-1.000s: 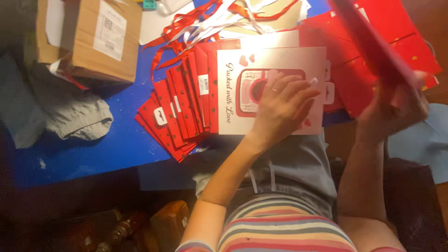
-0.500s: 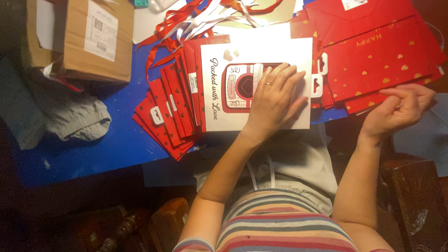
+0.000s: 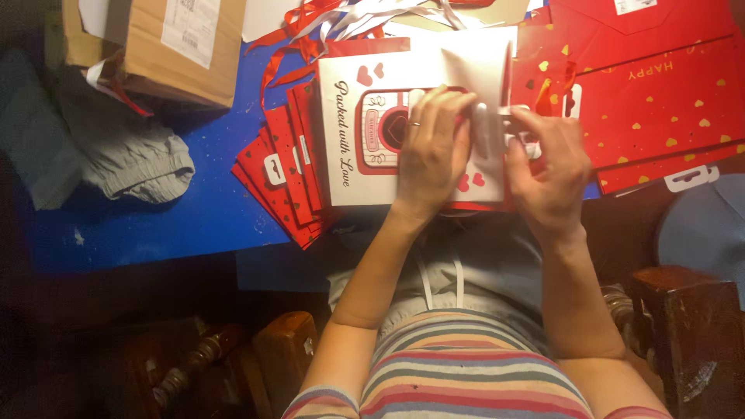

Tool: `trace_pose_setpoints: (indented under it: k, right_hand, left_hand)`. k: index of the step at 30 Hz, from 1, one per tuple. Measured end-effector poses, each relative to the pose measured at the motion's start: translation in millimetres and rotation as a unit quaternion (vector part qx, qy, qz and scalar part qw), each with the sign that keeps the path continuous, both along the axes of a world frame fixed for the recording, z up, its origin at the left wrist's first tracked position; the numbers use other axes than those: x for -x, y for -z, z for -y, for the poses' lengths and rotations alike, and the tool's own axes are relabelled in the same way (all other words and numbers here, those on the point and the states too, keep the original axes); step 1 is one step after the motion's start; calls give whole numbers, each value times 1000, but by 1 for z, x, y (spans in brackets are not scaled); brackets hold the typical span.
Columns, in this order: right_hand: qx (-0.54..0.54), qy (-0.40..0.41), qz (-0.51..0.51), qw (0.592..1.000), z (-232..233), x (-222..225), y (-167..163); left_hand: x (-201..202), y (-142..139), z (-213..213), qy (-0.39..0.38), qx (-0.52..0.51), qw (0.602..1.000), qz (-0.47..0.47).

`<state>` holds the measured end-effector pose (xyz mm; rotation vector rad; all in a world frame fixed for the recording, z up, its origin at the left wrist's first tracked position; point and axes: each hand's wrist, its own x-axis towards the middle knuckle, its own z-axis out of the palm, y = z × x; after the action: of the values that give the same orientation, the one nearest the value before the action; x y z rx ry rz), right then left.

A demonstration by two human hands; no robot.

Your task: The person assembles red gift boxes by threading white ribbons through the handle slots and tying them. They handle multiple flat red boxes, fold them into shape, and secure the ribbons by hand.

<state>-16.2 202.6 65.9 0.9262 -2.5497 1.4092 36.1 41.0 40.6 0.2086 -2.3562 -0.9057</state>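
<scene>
This looks like a small packing spot in a home or little shop. A blue table (image 3: 178,225) is covered with flat red gift bags (image 3: 283,178), loose red ribbons (image 3: 310,23) and a cardboard box (image 3: 174,46). A grey cloth (image 3: 136,163) lies there too. Dark carved wooden furniture (image 3: 683,326) stands close by.

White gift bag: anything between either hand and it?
Nothing visible. The left hand lies flat on the white gift bag, fingers spread over its camera picture. The right hand pinches the bag's right edge by the white handle tab. Both are in direct contact.
</scene>
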Motion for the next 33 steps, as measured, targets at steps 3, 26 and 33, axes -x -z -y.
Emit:
trace_pose_setpoints:
  k: [3,26,33]
  right_hand:
    - [111,-69,161,978,20,11,-6]
    - [117,-171,188,960,61,36,35]
    - [238,-175,339,893,58,31,24]
  left_hand:
    - [0,-5,17,-39,19,999,-23]
    - [-6,-21,51,39,-140,989,-22]
    - [-12,-32,47,57,-176,981,-62]
